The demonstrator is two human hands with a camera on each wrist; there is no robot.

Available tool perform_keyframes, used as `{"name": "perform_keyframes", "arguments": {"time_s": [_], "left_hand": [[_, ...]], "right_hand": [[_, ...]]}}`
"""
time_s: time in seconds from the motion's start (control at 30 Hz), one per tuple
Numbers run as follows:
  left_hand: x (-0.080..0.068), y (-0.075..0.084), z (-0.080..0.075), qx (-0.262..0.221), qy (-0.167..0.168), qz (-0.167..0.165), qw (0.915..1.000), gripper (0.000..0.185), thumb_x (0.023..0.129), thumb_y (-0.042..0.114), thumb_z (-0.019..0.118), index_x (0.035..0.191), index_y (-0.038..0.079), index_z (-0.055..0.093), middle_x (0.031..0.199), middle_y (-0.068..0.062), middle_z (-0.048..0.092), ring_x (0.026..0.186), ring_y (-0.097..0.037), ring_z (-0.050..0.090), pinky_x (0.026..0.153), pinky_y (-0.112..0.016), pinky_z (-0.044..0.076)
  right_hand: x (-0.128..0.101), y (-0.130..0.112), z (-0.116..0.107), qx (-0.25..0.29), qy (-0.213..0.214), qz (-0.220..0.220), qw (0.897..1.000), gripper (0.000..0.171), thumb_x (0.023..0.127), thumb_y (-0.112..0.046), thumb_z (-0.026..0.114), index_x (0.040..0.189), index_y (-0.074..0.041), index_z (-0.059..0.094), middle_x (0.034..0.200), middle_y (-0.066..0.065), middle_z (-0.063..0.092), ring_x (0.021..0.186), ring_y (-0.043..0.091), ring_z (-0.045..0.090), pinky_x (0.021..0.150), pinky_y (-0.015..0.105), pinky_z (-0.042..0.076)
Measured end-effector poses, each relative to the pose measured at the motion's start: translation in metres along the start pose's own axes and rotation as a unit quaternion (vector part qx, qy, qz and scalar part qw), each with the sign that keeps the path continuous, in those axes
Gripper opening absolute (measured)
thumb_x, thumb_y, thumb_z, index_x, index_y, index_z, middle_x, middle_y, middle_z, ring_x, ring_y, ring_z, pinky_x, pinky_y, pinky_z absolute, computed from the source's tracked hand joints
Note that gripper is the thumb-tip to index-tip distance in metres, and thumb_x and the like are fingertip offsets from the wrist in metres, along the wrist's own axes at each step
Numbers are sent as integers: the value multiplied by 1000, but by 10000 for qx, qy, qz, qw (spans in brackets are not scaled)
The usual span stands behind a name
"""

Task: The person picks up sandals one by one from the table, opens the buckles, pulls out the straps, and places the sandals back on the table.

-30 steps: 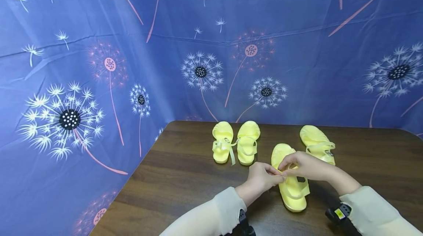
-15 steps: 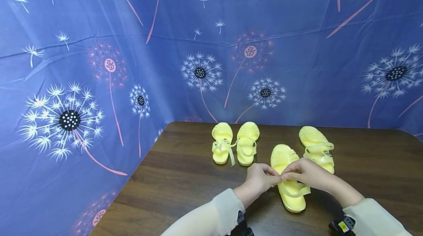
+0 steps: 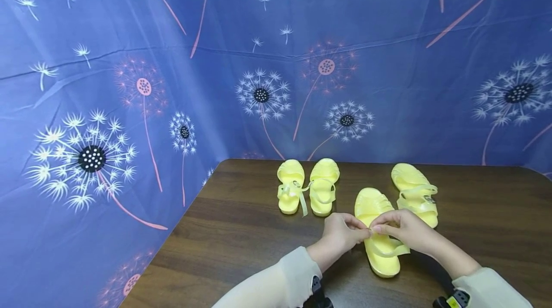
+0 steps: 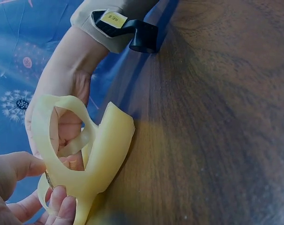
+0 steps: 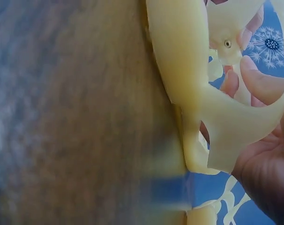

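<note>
A yellow jelly sandal (image 3: 379, 231) lies on the wooden table (image 3: 241, 231) right in front of me, toe pointing away. My left hand (image 3: 342, 233) and right hand (image 3: 401, 229) meet at its left side, both pinching the thin ankle strap (image 3: 371, 228). In the left wrist view the strap (image 4: 57, 140) curls in a loop over the heel (image 4: 109, 140), fingertips (image 4: 62, 206) holding it. In the right wrist view the strap end (image 5: 226, 37) with a small hole sits between fingers (image 5: 259, 79), beside the sandal sole (image 5: 179, 61).
Its matching sandal (image 3: 415, 193) lies just to the right and farther back. A smaller yellow pair (image 3: 307, 192) stands side by side at the table's far edge, one strap hanging loose. A blue dandelion-print cloth (image 3: 129, 83) backs the table; the left table edge (image 3: 181, 222) drops off.
The right hand has slid a little nearer and to the right along the sandal while both hands keep pinching the strap. The sandals have not moved.
</note>
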State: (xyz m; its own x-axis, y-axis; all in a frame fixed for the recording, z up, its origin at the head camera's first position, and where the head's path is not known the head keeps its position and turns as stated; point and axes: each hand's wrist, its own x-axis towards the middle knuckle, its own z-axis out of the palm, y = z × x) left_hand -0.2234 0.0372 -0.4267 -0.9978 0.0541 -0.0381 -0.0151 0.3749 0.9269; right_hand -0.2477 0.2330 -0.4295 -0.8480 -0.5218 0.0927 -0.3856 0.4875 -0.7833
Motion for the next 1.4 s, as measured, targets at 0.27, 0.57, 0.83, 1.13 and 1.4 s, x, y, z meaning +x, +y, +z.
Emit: {"name": "perform_keyframes", "arguments": {"time_s": [0.27, 0.57, 0.83, 1.13, 1.4], "left_hand": [[-1, 1, 0, 29, 32, 54, 10000, 14, 72, 13, 83, 66, 15, 71, 54, 8, 62, 45, -3, 50, 41, -18, 40], [-2, 1, 2, 27, 67, -3, 10000, 14, 71, 13, 84, 65, 15, 71, 54, 8, 61, 45, -3, 50, 42, -18, 40], [-2, 3, 0, 111, 67, -90, 9999, 15, 71, 14, 84, 64, 16, 71, 54, 8, 60, 46, -4, 49, 43, -19, 41], [-1, 2, 2, 455, 126, -2, 9989, 15, 71, 15, 84, 64, 16, 70, 55, 10, 60, 48, -1, 49, 45, -17, 42], [-2, 9, 2, 845, 100, 328, 9958, 12, 73, 19, 81, 67, 16, 72, 58, 13, 59, 53, 2, 47, 49, -15, 41]], "right_hand": [[0, 5, -2, 476, -95, -380, 9981, 20, 96, -15, 60, 104, 0, 70, 96, -1, 74, 89, -2, 62, 72, 22, 53], [-1, 8, -4, 647, -213, -210, 9975, 22, 97, -17, 59, 106, 1, 69, 97, -4, 73, 91, 1, 63, 76, 22, 53], [0, 9, -3, 709, -247, -152, 9971, 23, 98, -16, 58, 107, 2, 68, 98, -5, 72, 92, 1, 62, 76, 22, 53], [0, 8, 1, 639, -143, -108, 9978, 22, 97, -15, 58, 107, 3, 68, 98, -5, 72, 91, -4, 60, 75, 21, 52], [2, 3, -3, 406, -14, 167, 9990, 26, 95, -22, 62, 107, 0, 69, 100, -1, 72, 93, -6, 59, 77, 20, 51]]}}
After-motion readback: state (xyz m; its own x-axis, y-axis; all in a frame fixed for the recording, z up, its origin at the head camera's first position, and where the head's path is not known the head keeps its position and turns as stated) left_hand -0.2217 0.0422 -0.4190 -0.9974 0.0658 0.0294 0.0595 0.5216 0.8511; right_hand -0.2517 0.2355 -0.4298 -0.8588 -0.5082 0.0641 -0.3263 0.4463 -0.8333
